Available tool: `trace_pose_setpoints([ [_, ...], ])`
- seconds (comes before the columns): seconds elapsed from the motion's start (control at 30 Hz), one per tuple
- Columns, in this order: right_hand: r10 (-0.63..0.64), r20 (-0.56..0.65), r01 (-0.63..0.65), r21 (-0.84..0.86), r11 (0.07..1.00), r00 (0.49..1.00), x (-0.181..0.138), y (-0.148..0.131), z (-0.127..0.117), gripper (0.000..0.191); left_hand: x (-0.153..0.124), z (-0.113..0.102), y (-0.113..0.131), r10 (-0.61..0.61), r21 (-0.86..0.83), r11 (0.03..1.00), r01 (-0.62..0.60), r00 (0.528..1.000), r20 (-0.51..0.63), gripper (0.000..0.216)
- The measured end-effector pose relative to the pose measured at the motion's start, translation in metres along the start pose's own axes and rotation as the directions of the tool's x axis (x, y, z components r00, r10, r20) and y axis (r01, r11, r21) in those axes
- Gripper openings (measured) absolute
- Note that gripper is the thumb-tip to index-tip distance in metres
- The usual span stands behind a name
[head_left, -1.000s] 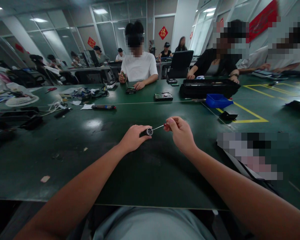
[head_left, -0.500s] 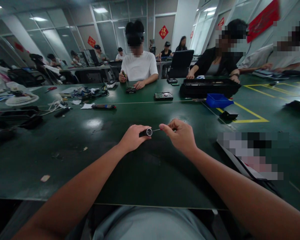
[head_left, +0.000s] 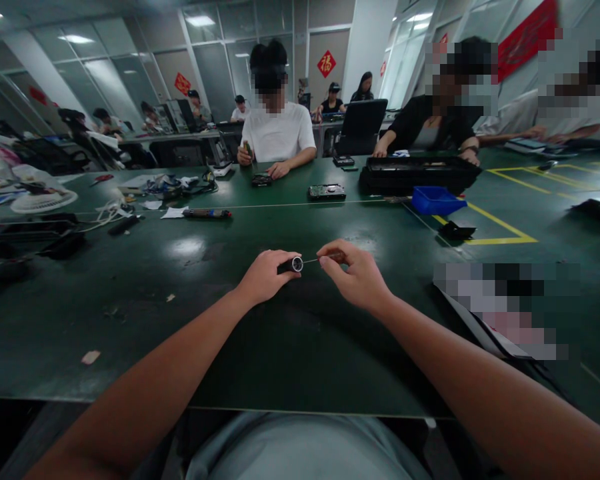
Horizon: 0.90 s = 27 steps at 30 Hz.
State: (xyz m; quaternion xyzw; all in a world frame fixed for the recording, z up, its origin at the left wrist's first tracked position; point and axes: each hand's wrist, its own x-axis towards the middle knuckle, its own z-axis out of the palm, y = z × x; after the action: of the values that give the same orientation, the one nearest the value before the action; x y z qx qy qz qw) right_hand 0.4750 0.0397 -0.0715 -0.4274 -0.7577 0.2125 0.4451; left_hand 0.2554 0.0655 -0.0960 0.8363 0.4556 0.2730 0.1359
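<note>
My left hand (head_left: pixel 266 276) is closed around a short black cylinder (head_left: pixel 294 265) with a silver ring at its end, which looks like a flashlight. The ringed end faces right and toward me. In my right hand (head_left: pixel 354 272) is a screwdriver (head_left: pixel 311 261), gripped between thumb and fingers. Its thin metal shaft points left and reaches the ringed end of the cylinder; whether the tip is inside or only touching I cannot tell. My fingers cover most of the screwdriver's handle. Both hands are just above the green table (head_left: pixel 280 360).
A hard drive (head_left: pixel 327 193) lies beyond my hands, with a long black housing (head_left: pixel 420 176) and a blue bin (head_left: pixel 438 201) to its right. A pen-like tool (head_left: pixel 207 213) is at left. Papers (head_left: pixel 500 313) lie by my right forearm. A person (head_left: pixel 279 133) sits opposite.
My right hand's fingers have shifted on the screwdriver, with the thumb now lower and the forefinger lying over the handle. My left hand and the cylinder stay nearly in place.
</note>
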Motion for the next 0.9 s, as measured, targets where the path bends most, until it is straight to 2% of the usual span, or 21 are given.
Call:
trace_pose_setpoints([
  [0.17, 0.074, -0.034, -0.075, -0.012, 0.997, 0.997, 0.0, 0.0, 0.001, 0.036, 0.0, 0.002, -0.002, 0.011, 0.001, 1.0, -0.011, 1.0, -0.014, 0.036],
  [0.27, 0.094, -0.035, -0.095, -0.033, 0.995, 0.995, 0.001, 0.0, 0.002, 0.031, 0.0, 0.002, -0.004, 0.009, 0.0, 1.0, -0.009, 1.0, -0.018, 0.036],
  [0.5, 0.014, 0.006, -0.014, -0.071, 0.997, 1.0, -0.002, -0.002, -0.002, 0.025, 0.0, 0.001, -0.003, -0.017, -0.038, 0.999, 0.016, 0.999, -0.04, 0.034],
  [0.6, 0.018, -0.027, -0.02, -0.059, 0.998, 0.999, -0.002, -0.001, -0.001, 0.025, 0.0, 0.0, -0.002, -0.012, -0.036, 0.999, 0.011, 0.999, -0.032, 0.033],
  [0.7, 0.096, -0.123, -0.086, 0.083, 0.993, 0.988, 0.0, 0.003, 0.004, 0.02, 0.0, 0.0, -0.001, -0.026, -0.026, 0.999, 0.025, 0.999, -0.037, 0.035],
  [0.77, 0.177, -0.13, -0.141, 0.245, 0.959, 0.976, 0.003, 0.009, 0.008, 0.02, 0.0, 0.0, -0.001, -0.037, -0.014, 0.999, 0.036, 0.999, -0.037, 0.036],
  [0.83, 0.235, -0.112, -0.175, 0.39, 0.904, 0.966, 0.007, 0.016, 0.011, 0.023, 0.0, 0.0, 0.0, -0.032, -0.006, 0.999, 0.032, 0.999, -0.035, 0.036],
  [0.9, 0.328, -0.113, -0.217, 0.549, 0.807, 0.938, 0.01, 0.022, 0.012, 0.024, 0.001, -0.001, 0.0, -0.001, -0.005, 1.0, 0.001, 0.999, -0.045, 0.038],
])
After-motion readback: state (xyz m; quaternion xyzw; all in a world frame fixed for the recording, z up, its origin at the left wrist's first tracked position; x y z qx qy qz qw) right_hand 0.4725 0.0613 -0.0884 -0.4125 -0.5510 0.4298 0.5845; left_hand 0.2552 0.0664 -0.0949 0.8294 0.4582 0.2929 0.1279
